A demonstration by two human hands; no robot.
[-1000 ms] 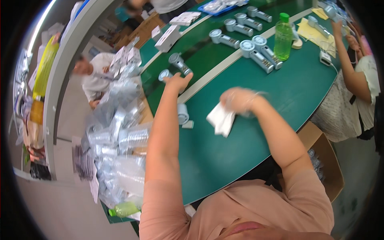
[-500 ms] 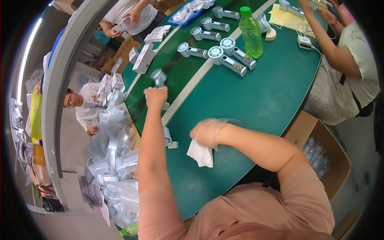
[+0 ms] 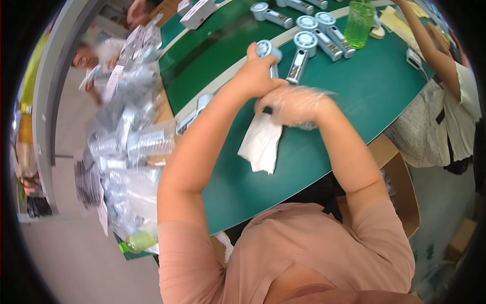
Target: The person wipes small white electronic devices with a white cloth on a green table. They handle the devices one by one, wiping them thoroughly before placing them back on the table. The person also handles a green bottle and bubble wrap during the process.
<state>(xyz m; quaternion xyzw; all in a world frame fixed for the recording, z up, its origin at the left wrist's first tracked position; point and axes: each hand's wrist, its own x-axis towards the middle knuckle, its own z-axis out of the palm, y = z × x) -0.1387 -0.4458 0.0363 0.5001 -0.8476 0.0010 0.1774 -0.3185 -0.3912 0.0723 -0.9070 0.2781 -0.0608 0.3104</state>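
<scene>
My left hand (image 3: 259, 77) is closed round a light-blue handheld fan (image 3: 269, 50), its round head showing above my fingers. My right hand (image 3: 293, 105), in a clear plastic glove, meets the left hand at the fan's lower end. Its fingers are bent over a white cloth (image 3: 260, 144), which hangs below it above the green table. Just right of the held fan lies another handheld fan (image 3: 298, 63). A pair of fans (image 3: 320, 39) lies beyond that one. Near my left forearm, one more fan (image 3: 195, 114) is partly hidden.
A green bottle (image 3: 359, 25) stands at the far right of the green table (image 3: 349, 106). Bubble-wrap bags (image 3: 147, 142) pile up at left, with a lying green bottle (image 3: 137, 242) below. White boxes (image 3: 198, 14) stand far left. A co-worker (image 3: 430, 101) sits at right by an open carton (image 3: 405, 202).
My left hand has come right and nearer my right hand, bringing a fan off the dark green strip. A further fan now lies beside the pair. The view has shifted.
</scene>
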